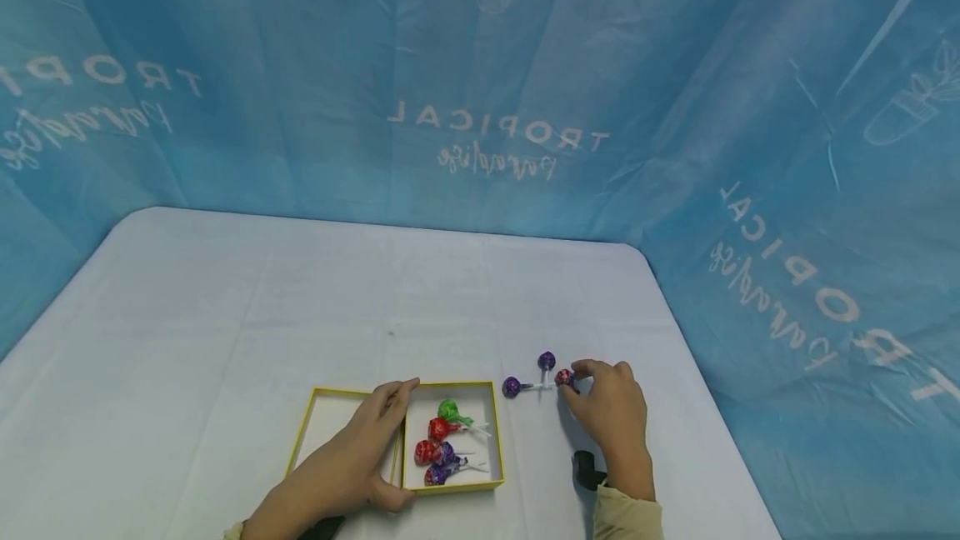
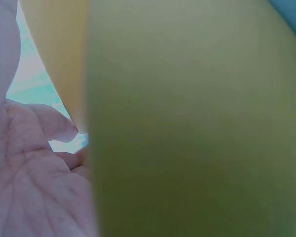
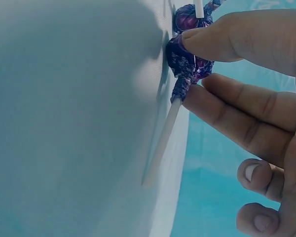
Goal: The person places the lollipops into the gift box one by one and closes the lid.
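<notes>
My left hand [image 1: 356,448] grips the left side of a shallow yellow-edged box [image 1: 501,440], thumb at the near wall and fingertips at the far edge. In the left wrist view a yellow wall [image 2: 197,118] stands large beside the palm. Inside the box lie a green lollipop [image 1: 448,410], a red lollipop [image 1: 438,429] and several more red and purple ones. On the cloth to the right, my right hand [image 1: 611,411] pinches a purple-wrapped lollipop [image 3: 181,61] by its head, its white stick pointing away. Two purple lollipops [image 1: 512,387] lie just left of those fingertips.
Left of the box, a second yellow-edged tray [image 1: 309,423] is partly covered by my left hand. A white cloth [image 1: 375,298] covers the table, with blue printed curtains [image 1: 495,65] behind and at the sides. A black strap piece [image 1: 587,470] shows at the right wrist.
</notes>
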`<act>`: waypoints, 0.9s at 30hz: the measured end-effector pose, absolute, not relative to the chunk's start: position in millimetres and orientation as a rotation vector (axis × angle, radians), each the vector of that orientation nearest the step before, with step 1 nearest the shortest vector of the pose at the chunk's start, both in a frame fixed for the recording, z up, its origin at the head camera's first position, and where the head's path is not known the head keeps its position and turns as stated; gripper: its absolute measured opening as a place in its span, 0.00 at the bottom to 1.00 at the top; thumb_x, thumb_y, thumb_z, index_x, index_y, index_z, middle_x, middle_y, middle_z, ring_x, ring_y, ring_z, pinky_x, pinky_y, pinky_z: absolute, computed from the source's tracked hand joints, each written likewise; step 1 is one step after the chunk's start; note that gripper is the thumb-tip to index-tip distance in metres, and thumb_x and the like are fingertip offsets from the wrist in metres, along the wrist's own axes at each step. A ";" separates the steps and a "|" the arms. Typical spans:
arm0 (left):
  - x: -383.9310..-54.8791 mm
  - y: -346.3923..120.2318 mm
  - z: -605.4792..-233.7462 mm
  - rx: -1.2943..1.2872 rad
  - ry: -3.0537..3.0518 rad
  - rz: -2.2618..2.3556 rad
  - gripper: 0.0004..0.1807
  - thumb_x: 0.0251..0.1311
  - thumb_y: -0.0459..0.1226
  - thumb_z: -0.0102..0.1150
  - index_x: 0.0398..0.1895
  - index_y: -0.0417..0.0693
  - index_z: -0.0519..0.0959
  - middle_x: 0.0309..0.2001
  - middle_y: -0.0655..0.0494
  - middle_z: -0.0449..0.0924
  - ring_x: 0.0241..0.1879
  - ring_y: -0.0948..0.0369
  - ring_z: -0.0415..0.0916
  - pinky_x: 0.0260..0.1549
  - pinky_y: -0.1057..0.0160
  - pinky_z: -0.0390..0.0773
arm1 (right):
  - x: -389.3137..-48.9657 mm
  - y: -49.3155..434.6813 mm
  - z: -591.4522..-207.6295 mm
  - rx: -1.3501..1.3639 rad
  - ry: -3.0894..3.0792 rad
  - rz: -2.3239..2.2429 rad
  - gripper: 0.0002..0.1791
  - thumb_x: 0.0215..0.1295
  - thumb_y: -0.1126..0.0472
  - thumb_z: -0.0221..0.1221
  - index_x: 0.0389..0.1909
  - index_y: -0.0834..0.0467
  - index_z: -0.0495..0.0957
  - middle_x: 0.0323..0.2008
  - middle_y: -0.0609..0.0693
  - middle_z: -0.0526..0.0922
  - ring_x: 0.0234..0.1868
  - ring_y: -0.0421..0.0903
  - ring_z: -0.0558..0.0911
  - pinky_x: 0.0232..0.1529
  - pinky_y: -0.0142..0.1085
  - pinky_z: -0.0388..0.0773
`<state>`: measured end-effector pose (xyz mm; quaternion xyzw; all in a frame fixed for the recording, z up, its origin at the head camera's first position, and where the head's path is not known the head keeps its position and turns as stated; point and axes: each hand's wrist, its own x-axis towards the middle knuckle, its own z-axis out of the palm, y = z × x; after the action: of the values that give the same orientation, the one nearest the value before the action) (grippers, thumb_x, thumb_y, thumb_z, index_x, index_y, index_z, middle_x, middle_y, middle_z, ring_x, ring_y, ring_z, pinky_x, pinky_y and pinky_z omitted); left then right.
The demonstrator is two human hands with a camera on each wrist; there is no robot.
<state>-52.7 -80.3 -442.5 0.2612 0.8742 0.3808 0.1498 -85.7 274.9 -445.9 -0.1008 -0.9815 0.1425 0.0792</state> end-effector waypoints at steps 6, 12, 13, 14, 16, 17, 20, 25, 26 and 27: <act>-52.0 -80.2 -442.8 0.742 2.513 1.085 0.70 0.41 0.54 0.79 0.82 0.51 0.43 0.72 0.48 0.54 0.71 0.47 0.58 0.59 0.43 0.73 | -84.3 274.0 -446.1 -0.291 -2.943 0.437 0.18 0.52 0.54 0.73 0.43 0.56 0.88 0.36 0.49 0.87 0.34 0.47 0.72 0.26 0.37 0.65; -51.1 -81.2 -443.8 0.750 2.539 1.073 0.69 0.41 0.54 0.79 0.82 0.50 0.44 0.72 0.48 0.54 0.71 0.48 0.58 0.60 0.43 0.73 | -85.8 272.1 -445.2 -0.277 -2.935 0.427 0.17 0.52 0.54 0.73 0.43 0.56 0.89 0.35 0.48 0.87 0.34 0.47 0.71 0.26 0.37 0.66; -50.9 -81.2 -444.0 0.753 2.545 1.070 0.69 0.42 0.54 0.79 0.82 0.50 0.44 0.72 0.48 0.54 0.71 0.48 0.58 0.60 0.44 0.73 | -85.9 272.0 -445.5 -0.276 -2.934 0.427 0.17 0.52 0.54 0.73 0.42 0.55 0.89 0.35 0.48 0.87 0.34 0.47 0.71 0.26 0.37 0.65; -50.6 -81.2 -444.0 0.756 2.553 1.065 0.69 0.41 0.55 0.79 0.82 0.50 0.44 0.72 0.48 0.55 0.71 0.49 0.58 0.60 0.44 0.73 | -86.0 271.8 -445.6 -0.273 -2.933 0.426 0.16 0.52 0.54 0.73 0.42 0.55 0.89 0.35 0.48 0.87 0.34 0.47 0.71 0.26 0.36 0.65; -50.3 -81.1 -444.1 0.759 2.565 1.059 0.69 0.41 0.54 0.79 0.82 0.49 0.44 0.72 0.49 0.55 0.71 0.50 0.59 0.61 0.45 0.73 | -85.9 271.6 -446.0 -0.266 -2.932 0.427 0.15 0.52 0.54 0.73 0.41 0.55 0.89 0.34 0.48 0.87 0.33 0.47 0.71 0.26 0.36 0.65; -50.1 -81.1 -444.1 0.760 2.568 1.058 0.69 0.41 0.54 0.79 0.82 0.49 0.44 0.72 0.49 0.55 0.71 0.51 0.59 0.61 0.46 0.73 | -85.8 271.7 -446.1 -0.264 -2.932 0.428 0.15 0.52 0.55 0.73 0.41 0.55 0.89 0.34 0.48 0.87 0.33 0.47 0.71 0.26 0.36 0.65; -50.0 -80.8 -443.7 0.763 2.575 1.057 0.69 0.41 0.54 0.79 0.82 0.49 0.44 0.72 0.50 0.55 0.71 0.51 0.59 0.61 0.46 0.73 | -85.7 271.7 -446.2 -0.261 -2.931 0.432 0.14 0.53 0.56 0.73 0.40 0.55 0.90 0.34 0.48 0.87 0.33 0.47 0.71 0.26 0.36 0.65; -50.4 -80.7 -443.8 0.777 2.582 1.062 0.69 0.41 0.54 0.79 0.82 0.50 0.44 0.71 0.50 0.55 0.70 0.52 0.59 0.61 0.47 0.73 | -86.2 271.6 -445.8 -0.268 -2.935 0.433 0.13 0.53 0.56 0.73 0.40 0.54 0.90 0.33 0.48 0.86 0.33 0.46 0.70 0.26 0.36 0.64; -50.3 -80.8 -443.8 0.777 2.583 1.063 0.69 0.41 0.54 0.79 0.82 0.49 0.44 0.71 0.50 0.55 0.70 0.52 0.59 0.61 0.47 0.73 | -86.2 271.5 -446.0 -0.273 -2.939 0.433 0.13 0.53 0.55 0.73 0.40 0.54 0.90 0.33 0.48 0.86 0.33 0.46 0.70 0.26 0.36 0.64; -50.2 -81.0 -444.0 0.778 2.584 1.063 0.69 0.41 0.54 0.79 0.82 0.49 0.44 0.71 0.50 0.56 0.70 0.53 0.59 0.61 0.47 0.73 | -86.0 271.5 -446.2 -0.275 -2.944 0.433 0.13 0.53 0.55 0.73 0.40 0.54 0.90 0.32 0.48 0.86 0.33 0.46 0.69 0.26 0.36 0.64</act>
<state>-50.2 -81.0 -444.0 0.2662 0.8844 0.3639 0.1203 -86.0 271.5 -446.2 -0.0917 -0.9823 0.1445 0.0763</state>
